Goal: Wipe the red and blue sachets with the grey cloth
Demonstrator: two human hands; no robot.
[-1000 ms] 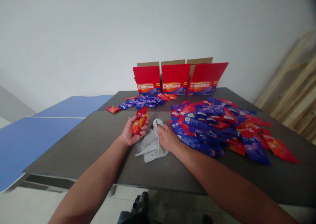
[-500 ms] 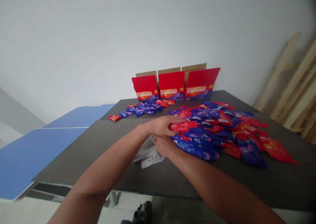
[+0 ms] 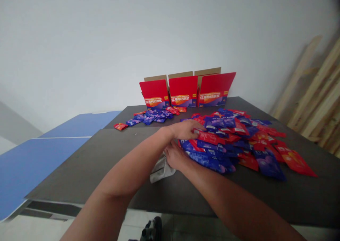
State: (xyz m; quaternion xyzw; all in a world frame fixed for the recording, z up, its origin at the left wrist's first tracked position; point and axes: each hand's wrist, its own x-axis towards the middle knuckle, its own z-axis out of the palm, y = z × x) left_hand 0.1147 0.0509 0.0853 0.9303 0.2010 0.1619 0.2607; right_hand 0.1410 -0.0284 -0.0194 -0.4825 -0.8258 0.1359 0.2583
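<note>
Carried farther right since the frame half a second ago, the left hand (image 3: 184, 129) has taken the red pouch (image 3: 210, 137) from above the pile's near-left edge to lying against the pile of pouches (image 3: 225, 122). Its fingertips meet the pouch at the left end, and the rest of the packet stretches out beyond them to the right, over blue and red packets. With the thumb side partly hidden, I cannot tell whether those fingers are pinching the pouch or have let it go. Beneath the left wrist, the right hand (image 3: 176, 157) is closed on a bunched grey cloth (image 3: 162, 171), which hangs out below its fingers onto the dark table (image 3: 101, 159); the left forearm covers part of it. This hand sits just beside the pile's left edge, near the pouch but apart from it. Farther back, a smaller group of pouches (image 3: 152, 117) lies in front of three red cartons (image 3: 183, 92) with raised flaps, and one orange-red pouch (image 3: 120, 127) rests just left of that group.
</note>
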